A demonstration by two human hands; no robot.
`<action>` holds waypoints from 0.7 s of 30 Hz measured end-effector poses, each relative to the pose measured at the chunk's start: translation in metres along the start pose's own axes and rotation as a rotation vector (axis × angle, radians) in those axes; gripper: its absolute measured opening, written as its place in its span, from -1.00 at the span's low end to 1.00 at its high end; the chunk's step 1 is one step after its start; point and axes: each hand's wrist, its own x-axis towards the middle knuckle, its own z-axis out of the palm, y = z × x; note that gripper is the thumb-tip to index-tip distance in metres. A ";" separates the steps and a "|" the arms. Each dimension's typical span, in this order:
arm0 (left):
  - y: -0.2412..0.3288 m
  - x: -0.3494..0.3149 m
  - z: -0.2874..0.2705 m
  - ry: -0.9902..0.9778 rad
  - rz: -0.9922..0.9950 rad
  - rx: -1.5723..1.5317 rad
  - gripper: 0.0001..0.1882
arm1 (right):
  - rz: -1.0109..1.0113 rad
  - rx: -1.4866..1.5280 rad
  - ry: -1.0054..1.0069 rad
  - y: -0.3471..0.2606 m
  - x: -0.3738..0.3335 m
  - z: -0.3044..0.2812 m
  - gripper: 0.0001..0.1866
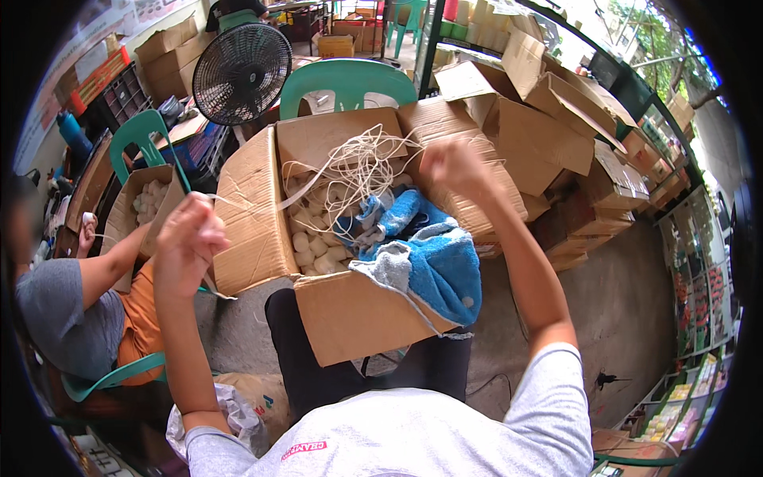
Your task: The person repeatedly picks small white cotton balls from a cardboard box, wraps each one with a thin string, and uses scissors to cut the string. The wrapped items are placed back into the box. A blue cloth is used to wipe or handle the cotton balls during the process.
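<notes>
In front of me an open cardboard box (362, 318) holds many small off-white rounded pieces (318, 253). A loose tangle of white string (362, 163) lies on top of them. Raised at the box's left flap, my left hand (191, 238) is closed with its fingertips pinched on a strand of the string. My right hand (462, 171), blurred by motion, makes a fist above the right flap, and string runs up to it from the tangle. A blue and grey towel (437, 266) hangs over the box's near right corner.
To my left another person (67, 314) sits beside a smaller box of similar pieces (151, 199). A black fan (242, 73) and a green chair (347, 79) stand beyond my box. Opened cardboard boxes (540, 135) pile up at the right, near shelves (699, 278).
</notes>
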 end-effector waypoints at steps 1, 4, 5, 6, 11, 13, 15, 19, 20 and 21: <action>-0.007 0.001 0.006 0.044 -0.061 0.163 -0.89 | -0.015 -0.032 -0.240 0.015 -0.010 0.026 -0.82; -0.017 -0.004 0.000 0.044 -0.061 0.374 -0.87 | -0.084 -0.444 -0.494 0.029 -0.023 0.091 -0.78; -0.011 -0.007 -0.001 0.008 -0.067 0.363 -0.85 | -0.104 -0.460 -0.523 0.039 -0.016 0.104 -0.77; -0.008 -0.007 -0.001 -0.022 -0.086 0.352 -0.83 | -0.123 -0.469 -0.564 0.045 -0.009 0.110 -0.76; 0.014 -0.021 -0.012 0.059 0.089 0.377 -0.68 | -0.091 -0.697 -0.680 0.006 0.007 0.076 -0.55; 0.026 -0.026 -0.024 0.107 0.181 0.328 -0.69 | -0.120 -0.845 -0.612 -0.017 0.012 0.043 -0.53; 0.042 -0.028 -0.027 0.061 0.227 0.271 -0.70 | -0.121 -0.790 -0.459 -0.018 0.006 -0.001 -0.53; 0.048 -0.029 -0.031 0.026 0.270 0.210 -0.72 | 0.071 -0.281 -0.285 -0.003 -0.027 -0.078 -0.59; 0.046 -0.028 -0.029 0.004 0.265 0.220 -0.72 | 0.164 -0.045 -0.205 0.006 -0.037 -0.082 -0.61; 0.046 -0.027 -0.025 -0.016 0.261 0.230 -0.72 | 0.135 0.292 -0.060 0.025 -0.042 -0.072 -0.53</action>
